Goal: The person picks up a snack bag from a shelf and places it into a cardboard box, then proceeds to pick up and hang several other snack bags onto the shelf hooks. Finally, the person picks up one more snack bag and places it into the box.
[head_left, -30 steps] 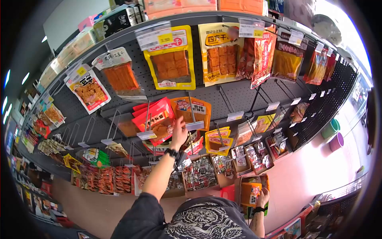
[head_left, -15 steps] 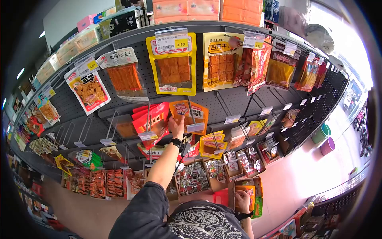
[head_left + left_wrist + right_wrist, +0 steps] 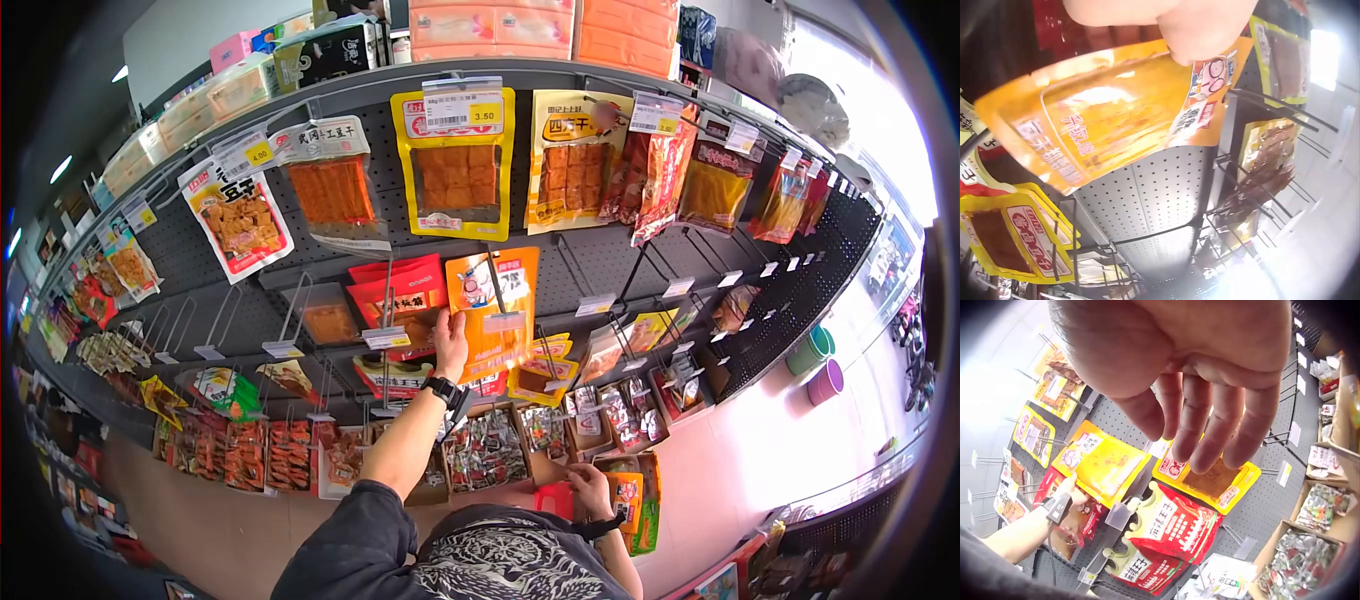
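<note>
L hand (image 3: 452, 345) pinched the orange pkt (image 3: 482, 343) by one side edge, fingertips close to its pig cartoon (image 3: 1213, 78) in the L wrist view. Orange pkt was in the mid row, upright in head view, w/ a hook (image 3: 496, 280) and its clear tag (image 3: 505, 322) across the front (couldn't tell if the pkt was free of the hook). Red pkts (image 3: 400, 290) hung just beside it, on the L hand's side; yellow pkts (image 3: 543, 375) were just below, other side. Above, in the top row: a big yellow-edged pkt (image 3: 460, 170) w/ a 3.50 label (image 3: 463, 113).

R hand (image 3: 590, 490) gripped nothing; fingers hung loosely bent, a bit apart, per R wrist view. It was right by a box (image 3: 653, 470) w/ a small orange pkt (image 3: 628, 500) and a green pkt (image 3: 646, 525) in it. Cartons of small sachets (image 3: 485, 450) lined the bottom. Purple bucket (image 3: 825, 382) and green bucket (image 3: 808, 352) stood on the floor, well apart.
</note>
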`<state>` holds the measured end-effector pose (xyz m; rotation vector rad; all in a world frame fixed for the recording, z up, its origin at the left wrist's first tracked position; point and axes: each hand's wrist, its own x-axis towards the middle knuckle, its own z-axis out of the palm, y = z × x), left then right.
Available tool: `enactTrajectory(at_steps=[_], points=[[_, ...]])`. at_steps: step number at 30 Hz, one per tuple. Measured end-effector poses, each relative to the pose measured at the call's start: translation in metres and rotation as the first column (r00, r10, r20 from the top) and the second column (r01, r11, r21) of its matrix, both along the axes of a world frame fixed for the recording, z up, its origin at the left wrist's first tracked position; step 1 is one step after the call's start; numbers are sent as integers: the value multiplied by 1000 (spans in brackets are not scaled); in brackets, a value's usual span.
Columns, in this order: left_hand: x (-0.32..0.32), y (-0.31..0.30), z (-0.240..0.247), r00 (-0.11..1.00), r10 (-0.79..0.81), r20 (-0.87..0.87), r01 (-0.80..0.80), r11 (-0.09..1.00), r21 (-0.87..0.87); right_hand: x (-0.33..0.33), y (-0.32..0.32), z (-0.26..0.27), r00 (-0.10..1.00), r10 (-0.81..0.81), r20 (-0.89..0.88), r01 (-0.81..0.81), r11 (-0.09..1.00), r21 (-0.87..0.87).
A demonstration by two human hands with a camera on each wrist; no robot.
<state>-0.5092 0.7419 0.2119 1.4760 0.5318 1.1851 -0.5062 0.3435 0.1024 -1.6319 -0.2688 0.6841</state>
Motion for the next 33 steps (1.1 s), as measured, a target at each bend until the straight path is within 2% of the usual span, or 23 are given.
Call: enactTrajectory(at_steps=[3, 5, 7, 8, 9, 11, 12, 14, 15, 17, 19, 21, 22, 23, 25, 27, 28, 29, 30, 31, 33], points=[[-16, -13, 17, 1000, -29, 8, 29, 999, 34, 3, 7, 5, 999, 45, 3, -45, 999, -21], [-29, -31, 31, 994, -82, 72, 83, 996, -15, 5, 10, 5, 999, 50, -17, -51, 998, -23], [-45, -48, 46, 972, -180, 152, 212, 949, -232, 10, 21, 14, 994, 82, -75, -68, 984, 165], [-59, -58, 56, 971, -194, 140, 225, 939, -261, 11, 34, 56, 991, 122, 59, -126, 990, 60], [-66, -64, 62, 973, -187, 136, 217, 940, -263, 15, 40, 56, 990, 105, -93, -87, 980, 178], [-77, -74, 67, 945, -263, 194, 317, 879, -355, 18, 55, 77, 973, 128, -190, -53, 933, 355], [-83, -78, 66, 934, -295, 199, 351, 859, -373, 15, 64, 97, 972, 133, -192, -57, 933, 356], [-93, -87, 67, 934, -291, 207, 352, 845, -401, 3, 78, 136, 948, 168, -271, 17, 821, 570], [-98, -91, 69, 931, -292, 217, 360, 829, -428, 5, 83, 138, 946, 169, -277, 20, 822, 570], [-108, -97, 71, 938, -271, 217, 343, 824, -451, 4, 87, 133, 990, 133, -55, -97, 895, 435], [-119, -102, 74, 913, -308, 268, 407, 729, -550, 3, 84, 128, 995, 70, -73, -31, 901, 433], [-124, -108, 71, 917, -310, 253, 400, 731, -553, 2, 77, 128, 986, 157, -50, -129, 927, 352], [-125, -109, 64, 927, -306, 218, 375, 762, -527, 1, 70, 135, 977, 201, -69, -173, 943, 284], [-126, -110, 59, 934, -307, 182, 357, 790, -498, 2, 69, 135, 980, 181, -83, -150, 947, 284], [-126, -108, 41, 924, -362, 126, 380, 823, -421, 4, 62, 132, 951, 295, -90, -271, 939, 213], [-120, -124, 42, 913, -408, 21, 389, 852, -351, 4, 53, 118, 940, 313, -138, -246, 899, 361], [-120, -131, 31, 880, -473, -45, 438, 843, -313, 2, 46, 116, 947, 293, -128, -217, 882, 418], [-123, -135, 20, 840, -531, -107, 488, 828, -277, 3, 35, 91, 954, 298, -32, -273, 908, 318], [-123, -142, 19, 778, -583, -233, 555, 812, -179, 1, 23, 81, 946, 304, -111, -285, 945, 160], [-122, -149, 9, 748, -591, -302, 567, 806, -171, -5, 15, 71, 975, 219, -38, -204, 949, 241], [-115, -155, 7, 620, -521, -586, 602, 795, -71, -7, -11, 80, 995, 89, 38, -92, 992, 84]])
